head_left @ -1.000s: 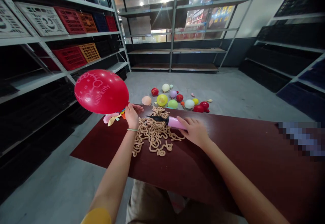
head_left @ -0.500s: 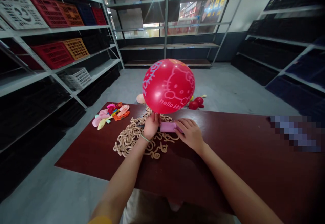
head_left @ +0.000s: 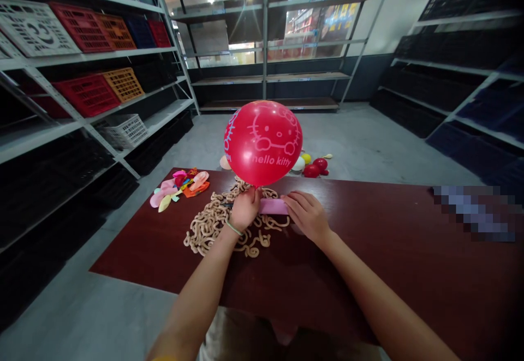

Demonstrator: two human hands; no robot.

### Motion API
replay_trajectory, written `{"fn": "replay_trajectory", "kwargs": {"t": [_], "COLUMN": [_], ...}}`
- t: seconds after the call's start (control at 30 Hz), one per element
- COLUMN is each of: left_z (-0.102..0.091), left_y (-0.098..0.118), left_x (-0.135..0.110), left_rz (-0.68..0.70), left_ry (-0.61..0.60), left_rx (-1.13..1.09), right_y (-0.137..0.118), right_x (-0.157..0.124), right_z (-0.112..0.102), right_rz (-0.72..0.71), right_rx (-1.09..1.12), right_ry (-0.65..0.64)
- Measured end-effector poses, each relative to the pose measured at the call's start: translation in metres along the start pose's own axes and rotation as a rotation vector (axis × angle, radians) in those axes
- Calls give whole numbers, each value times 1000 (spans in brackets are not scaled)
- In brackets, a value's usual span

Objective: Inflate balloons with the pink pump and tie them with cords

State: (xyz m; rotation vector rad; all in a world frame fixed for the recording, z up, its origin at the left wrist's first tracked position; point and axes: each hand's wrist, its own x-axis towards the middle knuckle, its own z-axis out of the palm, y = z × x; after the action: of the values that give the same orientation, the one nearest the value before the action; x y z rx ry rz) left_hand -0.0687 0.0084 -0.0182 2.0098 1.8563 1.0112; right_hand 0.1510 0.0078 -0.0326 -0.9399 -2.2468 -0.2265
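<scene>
A red Hello Kitty balloon (head_left: 262,143) stands inflated above the dark red table (head_left: 135,257). My left hand (head_left: 245,209) grips its neck, close to the black nozzle of a pink hand pump (head_left: 272,206). The pump lies flat on the table, and my right hand (head_left: 306,216) holds its far end with the fingers over it. Under my left hand and wrist spreads a tangled heap of tan twisted strands (head_left: 208,230). The balloon hides most of what stands on the floor behind it.
Several flat coloured balloons (head_left: 178,189) lie on the table's left part. Inflated balloons (head_left: 311,169) sit on the grey floor beyond the far edge. Metal shelves with plastic crates (head_left: 88,91) line the left, and more shelving stands ahead and right.
The balloon has swung from the left to above my hands, and it turned its printed face toward me. The pump has come down flat on the table. My view tilted slightly.
</scene>
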Motion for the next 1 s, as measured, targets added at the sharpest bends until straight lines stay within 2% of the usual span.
{"fn": "replay_trajectory", "kwargs": {"t": [0.17, 0.3, 0.4, 0.5, 0.63, 0.8, 1.0], "left_z": [1, 1, 0, -2, -3, -5, -5], "left_y": [0, -2, -1, 1, 2, 0, -1], "left_x": [0, 0, 0, 0, -1, -1, 1], "left_rz": [12, 8, 40, 72, 89, 94, 90], "left_ry": [-79, -50, -44, -71, -80, -61, -25], "left_rx": [152, 208, 243, 282, 274, 190, 82], "right_y": [-10, -18, -25, -31, -31, -20, -12], "right_x": [29, 76, 105, 122, 134, 143, 135], "right_z": [-30, -58, -67, -60, -39, -20, -16], "right_rz": [-94, -297, -480, -579, -628, -611, -536], "right_rx": [-165, -121, -142, -187, -247, -304, -288], "right_ry": [-10, -124, -251, -306, -319, -359, -288]}}
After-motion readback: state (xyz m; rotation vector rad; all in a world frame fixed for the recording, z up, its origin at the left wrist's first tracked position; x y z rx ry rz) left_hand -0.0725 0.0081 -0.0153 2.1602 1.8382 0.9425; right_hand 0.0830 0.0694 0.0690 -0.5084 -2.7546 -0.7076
